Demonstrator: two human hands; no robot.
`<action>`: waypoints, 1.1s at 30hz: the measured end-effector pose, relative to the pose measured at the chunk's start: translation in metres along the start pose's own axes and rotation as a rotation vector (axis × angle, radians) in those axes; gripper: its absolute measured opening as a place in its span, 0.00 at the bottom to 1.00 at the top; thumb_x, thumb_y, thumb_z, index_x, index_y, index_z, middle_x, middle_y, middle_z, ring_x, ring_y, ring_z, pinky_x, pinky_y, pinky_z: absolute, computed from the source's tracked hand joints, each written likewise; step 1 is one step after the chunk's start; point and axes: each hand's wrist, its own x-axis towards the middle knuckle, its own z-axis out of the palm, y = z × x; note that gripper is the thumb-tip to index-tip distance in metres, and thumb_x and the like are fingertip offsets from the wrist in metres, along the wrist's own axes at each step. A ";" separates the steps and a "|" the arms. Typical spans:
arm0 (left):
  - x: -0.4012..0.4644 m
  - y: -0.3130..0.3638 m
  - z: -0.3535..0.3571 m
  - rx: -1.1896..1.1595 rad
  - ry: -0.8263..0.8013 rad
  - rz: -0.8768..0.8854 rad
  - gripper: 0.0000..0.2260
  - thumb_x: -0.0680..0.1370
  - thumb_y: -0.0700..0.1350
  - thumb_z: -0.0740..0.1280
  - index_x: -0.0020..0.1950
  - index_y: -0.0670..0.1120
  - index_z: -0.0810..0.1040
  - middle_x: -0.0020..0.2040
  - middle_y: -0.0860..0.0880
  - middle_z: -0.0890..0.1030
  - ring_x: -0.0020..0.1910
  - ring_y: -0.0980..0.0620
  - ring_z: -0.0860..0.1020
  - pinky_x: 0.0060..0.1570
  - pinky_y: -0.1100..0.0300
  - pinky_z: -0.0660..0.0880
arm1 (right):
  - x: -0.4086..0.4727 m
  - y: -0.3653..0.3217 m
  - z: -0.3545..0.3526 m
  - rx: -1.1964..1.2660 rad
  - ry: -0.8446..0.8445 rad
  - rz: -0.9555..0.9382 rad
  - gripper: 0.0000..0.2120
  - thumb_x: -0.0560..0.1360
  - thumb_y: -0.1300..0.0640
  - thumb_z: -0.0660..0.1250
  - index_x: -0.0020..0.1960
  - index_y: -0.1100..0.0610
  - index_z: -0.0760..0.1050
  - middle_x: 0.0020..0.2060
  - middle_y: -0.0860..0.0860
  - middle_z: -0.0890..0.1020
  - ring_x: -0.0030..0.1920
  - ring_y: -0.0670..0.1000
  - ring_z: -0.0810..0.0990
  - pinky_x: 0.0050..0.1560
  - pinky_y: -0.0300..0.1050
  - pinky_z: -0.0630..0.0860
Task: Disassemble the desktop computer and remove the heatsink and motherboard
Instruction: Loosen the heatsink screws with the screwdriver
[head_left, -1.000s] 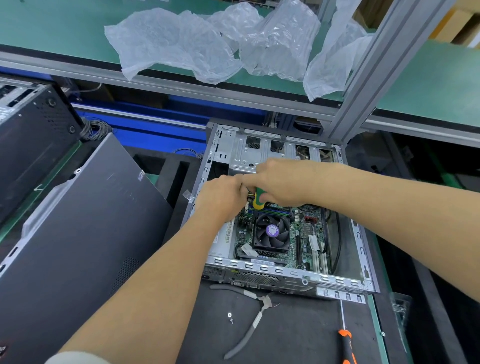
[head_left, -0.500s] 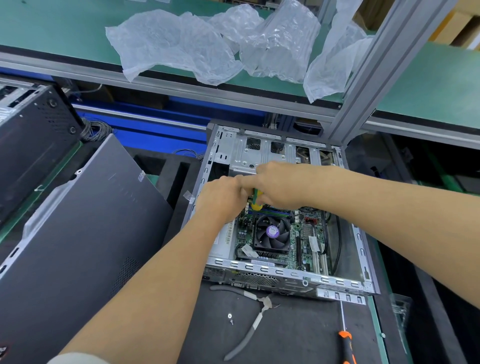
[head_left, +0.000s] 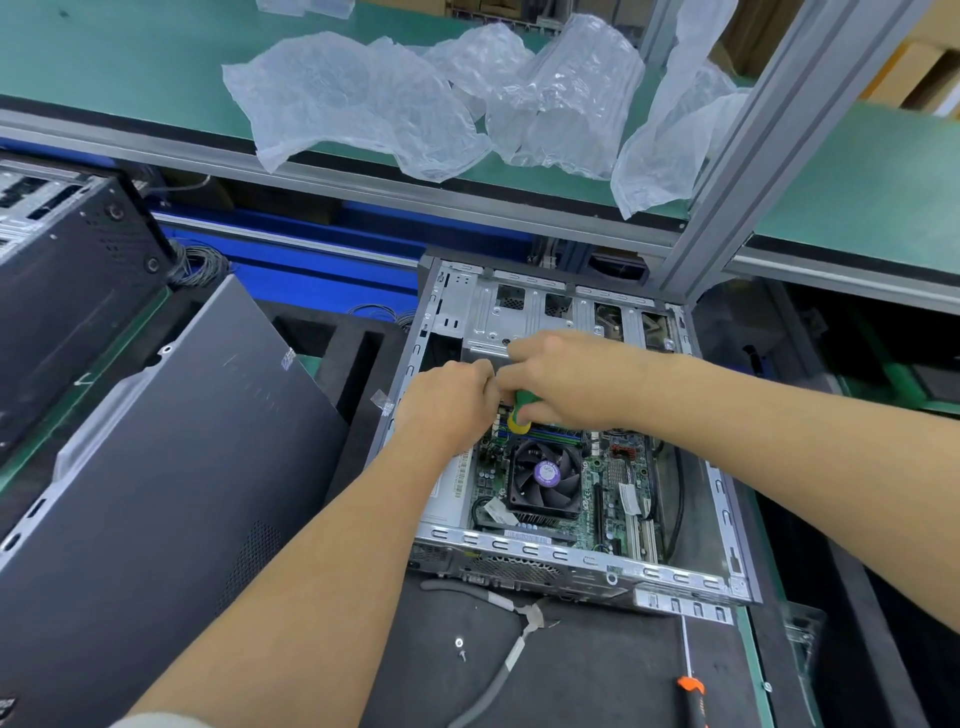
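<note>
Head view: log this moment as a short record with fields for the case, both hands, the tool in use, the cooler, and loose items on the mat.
case: open computer case lying on a dark mat, motherboard inside
right hand: right hand grips a green and yellow screwdriver above the board
left hand: left hand beside it, fingers curled at the same spot; what they hold is hidden
cooler: fan in place on the board
loose items: pliers, small screw, orange-handled screwdriver
</note>
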 end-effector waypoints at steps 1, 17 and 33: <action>0.000 0.000 0.000 0.000 0.001 0.000 0.13 0.80 0.51 0.53 0.47 0.47 0.74 0.36 0.48 0.77 0.33 0.45 0.73 0.32 0.55 0.67 | -0.001 0.000 -0.001 0.049 0.002 -0.008 0.17 0.77 0.45 0.65 0.61 0.52 0.70 0.48 0.48 0.71 0.50 0.53 0.74 0.47 0.47 0.70; 0.001 -0.001 0.003 0.008 0.000 0.008 0.09 0.78 0.48 0.55 0.47 0.47 0.73 0.32 0.52 0.70 0.32 0.45 0.73 0.32 0.55 0.68 | -0.002 -0.002 0.000 0.076 0.011 -0.004 0.17 0.75 0.44 0.67 0.60 0.49 0.70 0.51 0.48 0.73 0.51 0.53 0.75 0.43 0.47 0.69; 0.001 -0.002 0.005 -0.021 0.011 -0.005 0.09 0.79 0.50 0.56 0.41 0.49 0.68 0.30 0.53 0.69 0.30 0.48 0.71 0.30 0.56 0.65 | 0.001 0.004 -0.001 0.238 -0.106 0.240 0.21 0.75 0.35 0.61 0.57 0.50 0.63 0.40 0.47 0.69 0.40 0.52 0.73 0.34 0.46 0.65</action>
